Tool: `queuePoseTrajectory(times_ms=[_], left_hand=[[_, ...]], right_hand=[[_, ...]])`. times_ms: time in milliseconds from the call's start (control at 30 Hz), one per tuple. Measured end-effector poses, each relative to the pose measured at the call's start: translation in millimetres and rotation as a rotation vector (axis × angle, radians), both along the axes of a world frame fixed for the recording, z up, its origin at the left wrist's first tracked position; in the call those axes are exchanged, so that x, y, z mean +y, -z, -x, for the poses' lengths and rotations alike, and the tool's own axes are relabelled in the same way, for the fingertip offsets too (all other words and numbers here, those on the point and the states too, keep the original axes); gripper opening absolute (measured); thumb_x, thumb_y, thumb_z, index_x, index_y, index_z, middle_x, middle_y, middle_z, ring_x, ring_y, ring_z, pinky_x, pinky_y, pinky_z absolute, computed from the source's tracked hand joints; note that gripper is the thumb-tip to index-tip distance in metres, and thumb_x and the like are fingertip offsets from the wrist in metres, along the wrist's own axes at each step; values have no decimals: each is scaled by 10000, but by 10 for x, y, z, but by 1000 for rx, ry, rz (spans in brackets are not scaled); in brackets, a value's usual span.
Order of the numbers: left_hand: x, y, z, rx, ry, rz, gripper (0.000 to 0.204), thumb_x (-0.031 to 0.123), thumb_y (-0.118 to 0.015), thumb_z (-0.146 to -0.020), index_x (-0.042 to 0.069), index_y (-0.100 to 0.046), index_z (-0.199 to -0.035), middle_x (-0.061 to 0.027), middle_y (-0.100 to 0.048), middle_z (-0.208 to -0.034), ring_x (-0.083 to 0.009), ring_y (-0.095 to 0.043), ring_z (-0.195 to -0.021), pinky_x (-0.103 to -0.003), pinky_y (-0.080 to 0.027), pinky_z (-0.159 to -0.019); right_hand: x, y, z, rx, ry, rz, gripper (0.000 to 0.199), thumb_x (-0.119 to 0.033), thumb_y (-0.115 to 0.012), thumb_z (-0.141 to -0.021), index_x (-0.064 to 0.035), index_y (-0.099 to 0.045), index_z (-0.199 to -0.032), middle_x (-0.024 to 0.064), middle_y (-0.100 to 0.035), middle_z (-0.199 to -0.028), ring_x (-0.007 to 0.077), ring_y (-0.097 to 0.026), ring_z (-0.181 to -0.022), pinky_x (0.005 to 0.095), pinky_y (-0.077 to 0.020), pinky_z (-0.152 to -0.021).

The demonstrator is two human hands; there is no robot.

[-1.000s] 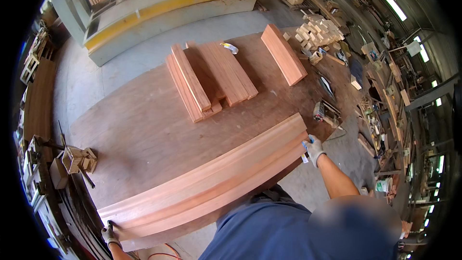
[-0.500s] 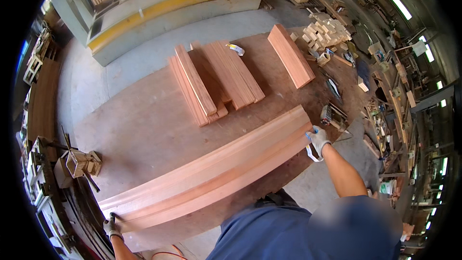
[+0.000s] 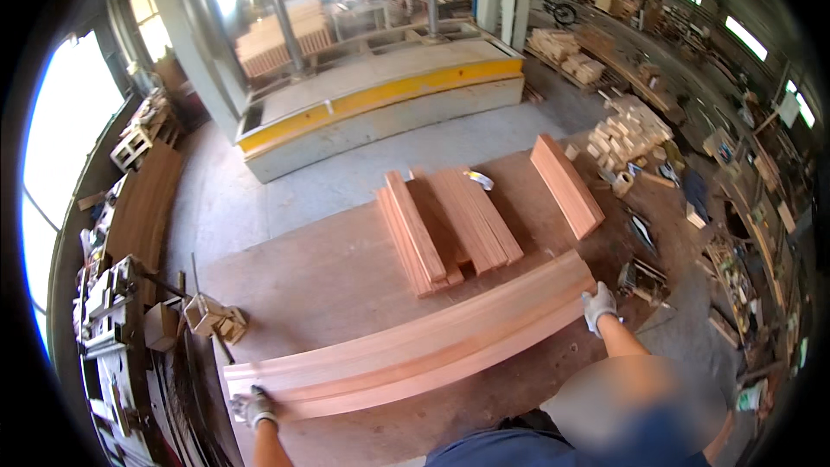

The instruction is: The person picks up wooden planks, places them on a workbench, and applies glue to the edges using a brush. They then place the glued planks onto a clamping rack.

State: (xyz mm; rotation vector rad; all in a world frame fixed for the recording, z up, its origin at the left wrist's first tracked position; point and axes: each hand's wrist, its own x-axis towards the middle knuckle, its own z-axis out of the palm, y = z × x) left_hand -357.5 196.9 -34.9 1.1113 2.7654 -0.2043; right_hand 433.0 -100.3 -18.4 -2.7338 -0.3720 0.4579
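A long, wide reddish wooden board (image 3: 415,337) with lengthwise grooves lies across the near side of the brown work surface (image 3: 303,294). At its left end, my left hand (image 3: 253,406), in a grey-white glove, grips the board. A small dark thing shows by its fingers; I cannot make out what it is. My right hand (image 3: 598,306), gloved too, is closed on the board's right end, with its fingertips partly hidden.
Beyond the board lie a stack of reddish planks (image 3: 471,220) and a separate thick timber (image 3: 566,186). A wooden block with rods (image 3: 216,318) stands at left. Small wood blocks (image 3: 631,134) and a metal tool (image 3: 644,281) sit at right. A yellow-edged machine bed (image 3: 380,91) is at the back.
The view has tilted up, showing more of the back of the shop. Both hands remain at the board's ends. A white strip below my right hand is no longer visible.
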Motion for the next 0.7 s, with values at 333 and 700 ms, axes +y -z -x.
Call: queuePoseTrajectory(times_ms=[333, 700], left_hand=[[-1212, -66, -1828, -213, 824, -192, 968, 519, -588, -951, -85, -182, -1589, -298, -97, -1682, -426, -34, -1578, -555, 16, -1267], [-2069, 2, -3216, -331, 1376, -257, 1082, 630, -642, -886, -95, -226, -1573, -311, -151, -1664, -447, -64, -1567, -562, 11, -1264]], right_hand=[[-1898, 353, 1673, -234, -400, -75, 544, -267, -695, -903, -39, -542, -1373, 233, -602, -1306, 452, -513, -1258, 521, -404, -1085], [-4862, 1804, 2294, 856, 174, 142, 292, -253, -721, -952, -67, -739, -1176, 78, -725, -1050, 203, -655, -892, 382, -527, -754]])
